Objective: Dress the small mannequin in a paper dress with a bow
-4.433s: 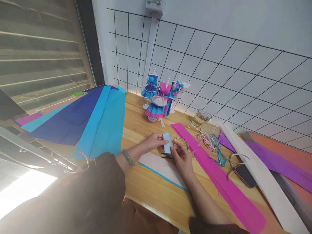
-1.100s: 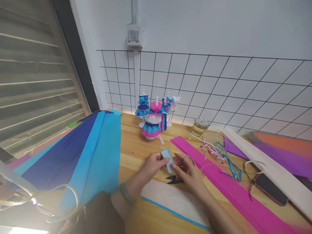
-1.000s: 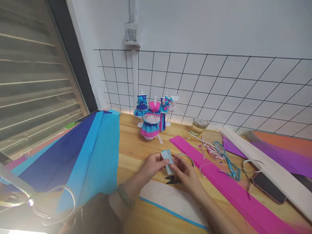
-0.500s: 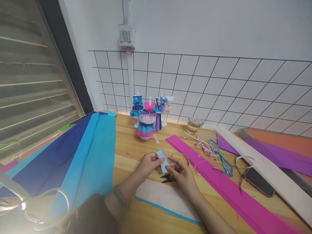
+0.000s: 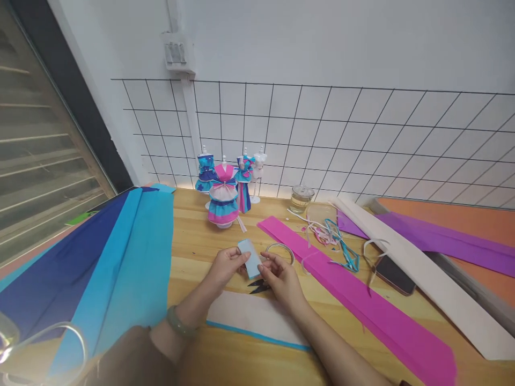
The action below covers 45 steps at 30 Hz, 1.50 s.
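A small folded light-blue piece of paper, with a brighter blue edge, is held up between my two hands. My left hand pinches its left side, thumb on top. At its lower right edge, my right hand grips with thumb and fingertips. Just beneath lie black snips, partly covered by my right hand. Behind that hand rests a silvery ring. Nearer to me a pale strip with a blue border lies flat, partly under my right forearm.
Small dress forms in paper dresses stand at the back. Blue sheets cover the left side. A long magenta strip, white strip, phone, ribbon scraps and glass jar are on the right.
The view has swung to the right, so everything sits further left in the picture. Both hands keep hold of the folded paper, with hardly any change in grip.
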Available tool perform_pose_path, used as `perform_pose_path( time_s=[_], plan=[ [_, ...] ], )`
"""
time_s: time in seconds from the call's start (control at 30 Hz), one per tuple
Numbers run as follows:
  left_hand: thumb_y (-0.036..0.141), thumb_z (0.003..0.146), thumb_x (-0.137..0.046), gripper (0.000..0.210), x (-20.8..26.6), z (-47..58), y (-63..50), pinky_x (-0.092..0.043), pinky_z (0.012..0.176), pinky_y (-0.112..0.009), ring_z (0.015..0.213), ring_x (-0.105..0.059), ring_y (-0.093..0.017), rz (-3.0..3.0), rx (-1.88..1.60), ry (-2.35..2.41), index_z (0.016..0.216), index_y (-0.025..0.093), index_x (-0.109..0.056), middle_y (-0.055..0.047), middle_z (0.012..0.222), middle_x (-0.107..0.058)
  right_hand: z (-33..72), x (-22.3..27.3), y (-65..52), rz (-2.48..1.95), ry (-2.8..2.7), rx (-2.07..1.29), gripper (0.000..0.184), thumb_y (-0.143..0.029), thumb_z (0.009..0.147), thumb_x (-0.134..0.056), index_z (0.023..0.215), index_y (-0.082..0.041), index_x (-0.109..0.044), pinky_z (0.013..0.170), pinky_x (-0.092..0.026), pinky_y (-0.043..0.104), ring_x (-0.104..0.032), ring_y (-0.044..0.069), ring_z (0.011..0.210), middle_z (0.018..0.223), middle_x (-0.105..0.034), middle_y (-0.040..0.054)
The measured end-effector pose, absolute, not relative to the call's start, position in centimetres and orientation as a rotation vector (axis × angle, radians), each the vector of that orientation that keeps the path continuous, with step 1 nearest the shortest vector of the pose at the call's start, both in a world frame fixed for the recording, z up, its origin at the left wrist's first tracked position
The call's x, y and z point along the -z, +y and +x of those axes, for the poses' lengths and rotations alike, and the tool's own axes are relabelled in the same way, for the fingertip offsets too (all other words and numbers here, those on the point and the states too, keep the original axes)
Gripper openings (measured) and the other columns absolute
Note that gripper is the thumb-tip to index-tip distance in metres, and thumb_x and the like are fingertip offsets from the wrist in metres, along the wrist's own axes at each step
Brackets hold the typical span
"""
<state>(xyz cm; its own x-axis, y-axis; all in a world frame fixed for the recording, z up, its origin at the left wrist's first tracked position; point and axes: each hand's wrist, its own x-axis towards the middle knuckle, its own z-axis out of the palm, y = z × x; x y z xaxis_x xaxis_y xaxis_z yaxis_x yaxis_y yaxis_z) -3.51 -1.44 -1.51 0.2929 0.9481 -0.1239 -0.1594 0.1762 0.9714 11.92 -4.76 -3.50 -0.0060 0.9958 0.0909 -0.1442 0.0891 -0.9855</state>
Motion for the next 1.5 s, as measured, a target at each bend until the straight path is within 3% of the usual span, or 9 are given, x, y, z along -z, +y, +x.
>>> perform_pose_path(
  time_s=[0.43,0.83,1.1,1.5],
  plan=[
    [0.038,0.066,-0.072,0.033,1.68,-3.61,-1.35,-0.043,0.057,-0.021,0.058,-0.055,-0.009,1.137,-0.952,0.941,0.08,0.009,-0.066,-0.005,0.072,-0.067,12.03,3.62,-4.93,-1.01,-1.184,-1.177,0.043,-0.04,0.073,-0.065,0.107,-0.018,-0.051,0.058,-0.045,0.028,-0.058,0.016,0.064,0.072,-0.062,0.0015],
    [0.037,0.071,-0.068,0.028,2.1,-3.83,-1.18,-0.045,0.059,-0.022,0.063,-0.059,-0.011,1.153,-0.968,0.92,0.081,0.011,-0.065,-0.006,0.076,-0.068,11.84,3.22,-5.17,-1.033,-1.194,-1.117,0.041,-0.035,0.069,-0.068,0.104,-0.019,-0.054,0.062,-0.046,0.031,-0.058,0.017,0.066,0.072,-0.062,0.0023],
    [0.037,0.069,-0.071,0.032,2.12,-3.68,-1.21,-0.046,0.06,-0.024,0.065,-0.06,-0.013,1.149,-0.962,0.919,0.083,0.009,-0.063,-0.007,0.077,-0.068,12.0,3.54,-5.25,-1.033,-1.258,-1.142,0.038,-0.037,0.077,-0.061,0.108,-0.017,-0.051,0.061,-0.044,0.029,-0.056,0.015,0.064,0.072,-0.06,0.0019],
    [0.035,0.066,-0.073,0.029,1.68,-3.68,-1.42,-0.043,0.056,-0.022,0.057,-0.057,-0.011,1.159,-1.02,0.902,0.075,0.01,-0.062,-0.004,0.067,-0.066,11.8,3.31,-5.39,-1.04,-1.216,-1.154,0.041,-0.038,0.073,-0.067,0.107,-0.02,-0.053,0.058,-0.043,0.029,-0.056,0.016,0.062,0.068,-0.06,0.0003]
  ],
)
